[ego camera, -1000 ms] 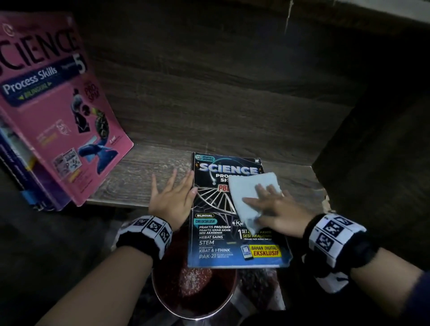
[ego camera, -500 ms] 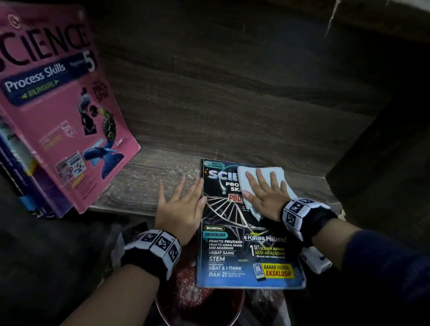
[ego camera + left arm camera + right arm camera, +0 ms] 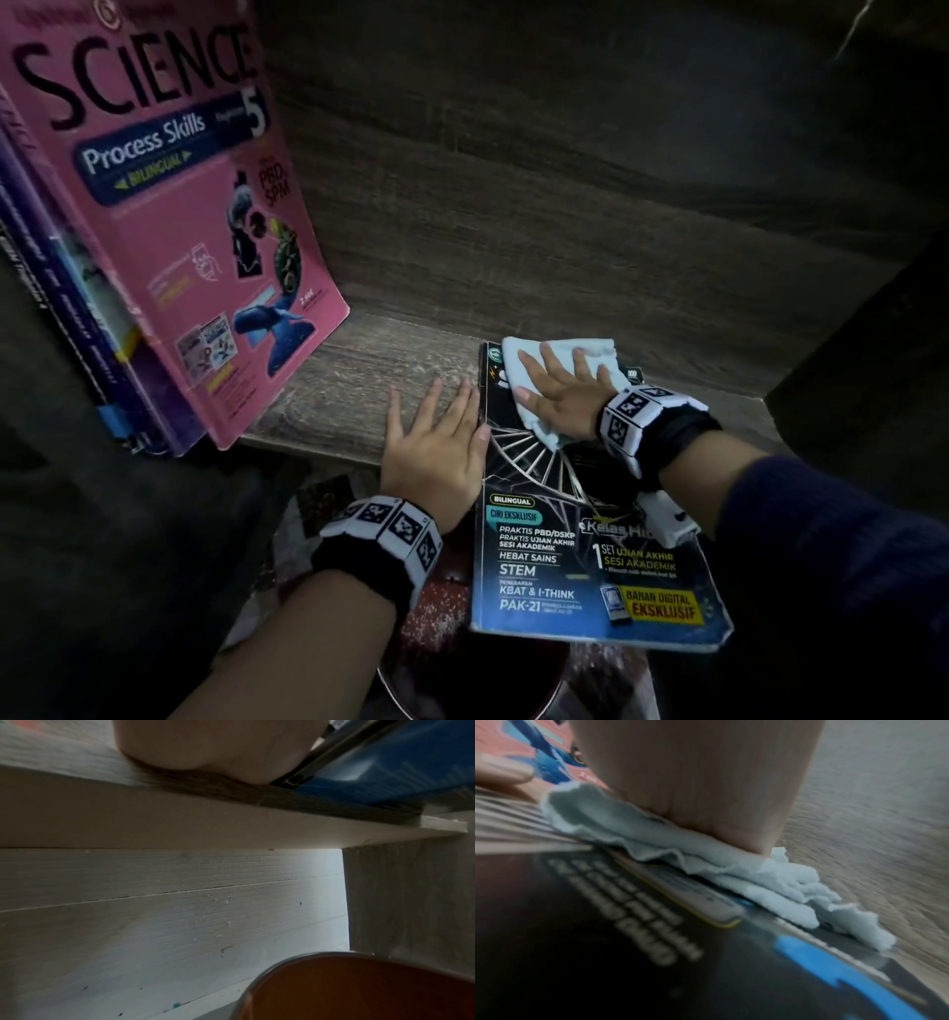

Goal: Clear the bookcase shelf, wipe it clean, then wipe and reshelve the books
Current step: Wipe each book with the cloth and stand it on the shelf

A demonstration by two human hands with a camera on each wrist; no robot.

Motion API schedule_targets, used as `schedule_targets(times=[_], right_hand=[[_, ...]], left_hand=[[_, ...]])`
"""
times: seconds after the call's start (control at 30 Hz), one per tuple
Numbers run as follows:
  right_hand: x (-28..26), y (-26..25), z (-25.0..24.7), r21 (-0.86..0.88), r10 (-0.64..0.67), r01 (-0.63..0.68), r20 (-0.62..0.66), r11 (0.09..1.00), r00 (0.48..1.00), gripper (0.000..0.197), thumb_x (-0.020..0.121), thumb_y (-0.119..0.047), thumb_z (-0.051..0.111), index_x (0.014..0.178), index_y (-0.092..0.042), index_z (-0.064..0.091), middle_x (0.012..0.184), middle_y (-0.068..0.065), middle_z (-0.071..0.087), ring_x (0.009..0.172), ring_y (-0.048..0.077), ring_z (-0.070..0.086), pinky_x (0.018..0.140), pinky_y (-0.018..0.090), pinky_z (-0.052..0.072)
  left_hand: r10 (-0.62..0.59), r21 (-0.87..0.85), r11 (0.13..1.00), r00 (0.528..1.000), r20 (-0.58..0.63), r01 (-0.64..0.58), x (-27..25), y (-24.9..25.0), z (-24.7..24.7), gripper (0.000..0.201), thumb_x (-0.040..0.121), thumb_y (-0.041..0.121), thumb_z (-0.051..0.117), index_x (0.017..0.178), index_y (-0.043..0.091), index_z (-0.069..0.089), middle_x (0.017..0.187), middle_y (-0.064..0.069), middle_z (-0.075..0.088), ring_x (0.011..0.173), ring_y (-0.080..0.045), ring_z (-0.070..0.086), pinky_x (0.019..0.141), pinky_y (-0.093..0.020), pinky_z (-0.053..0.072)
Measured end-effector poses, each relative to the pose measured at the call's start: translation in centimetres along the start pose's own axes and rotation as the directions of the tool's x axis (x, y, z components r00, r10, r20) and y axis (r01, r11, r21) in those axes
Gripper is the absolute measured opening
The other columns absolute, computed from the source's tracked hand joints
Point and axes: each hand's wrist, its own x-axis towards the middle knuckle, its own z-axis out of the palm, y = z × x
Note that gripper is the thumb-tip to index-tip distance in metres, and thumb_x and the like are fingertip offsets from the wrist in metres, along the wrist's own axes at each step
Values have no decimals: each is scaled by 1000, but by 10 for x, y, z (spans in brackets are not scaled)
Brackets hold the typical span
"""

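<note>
The right hand (image 3: 562, 393) pressed a cloth (image 3: 565, 354) flat-fingered on the dark book's (image 3: 590, 555) far end; the left hand (image 3: 436, 447), fingers spread, steadied its spine on the shelf (image 3: 349, 380). Firm overlapping strokes toward the overhanging near edge would serve best.

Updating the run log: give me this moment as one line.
step: wiping book | right hand: pressing cloth on dark book | left hand: flat on shelf beside it | pink book: leaning, shelved

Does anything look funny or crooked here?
Yes. The dark science book lies flat but sticks out past the shelf's front edge, hanging over a round bowl below. The pink science book leans tilted against other books instead of standing straight.
</note>
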Motion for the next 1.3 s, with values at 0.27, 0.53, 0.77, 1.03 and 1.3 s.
schedule_targets(times=[0.27, 0.53, 0.77, 1.03, 1.3], right_hand=[[-12, -1, 15, -42, -75, 74, -28, 996, 997, 61, 96, -62, 11, 147, -45, -18, 156, -11, -27, 144, 30, -26, 115, 52, -14], [-55, -10, 39, -51, -146, 145, -10, 988, 989, 61, 95, -63, 9, 147, -44, -19, 155, -9, -30, 142, 29, -30, 116, 51, -16], [-119, -35, 73, -108, -153, 151, -6, 983, 988, 72, 84, -67, -8, 145, -36, -29, 150, -4, -40, 136, 33, -38, 115, 55, -15], [-156, -17, 125, -112, -36, 20, -138, 994, 990, 71, 99, -61, 9, 146, -18, 40, 150, 13, 39, 129, 46, 42, 88, 61, 49], [-132, 45, 88, -53, 26, -26, 9, 998, 1000, 92, 57, -83, -29, 137, -38, -38, 147, -4, -42, 138, 32, -33, 115, 48, -13]], left_hand=[[-9, 18, 1000, 1000, 16, 9, 0, 0, 3, 54, 103, 41, 18, 141, 19, 50, 145, 10, 46, 142, -17, 33, 114, -61, 18], [-86, 107, 992, 977, 194, 66, 5, 7, -10, 71, 90, 41, -11, 155, 26, 15, 158, 17, 14, 149, -11, 3, 117, -56, -4], [-132, 154, 984, 956, 262, 93, 9, 11, -14, 78, 81, 39, -22, 155, 30, 2, 159, 21, 1, 148, -7, -6, 117, -55, -6], [-133, 139, 986, 947, 292, 95, 9, 11, -18, 64, 92, 39, -9, 154, 29, -2, 159, 20, -2, 148, -8, -7, 117, -55, -5], [-137, 139, 985, 947, 292, 100, 9, 10, -15, 60, 95, 39, -8, 154, 30, -3, 159, 20, -4, 148, -7, -8, 117, -54, -6]])
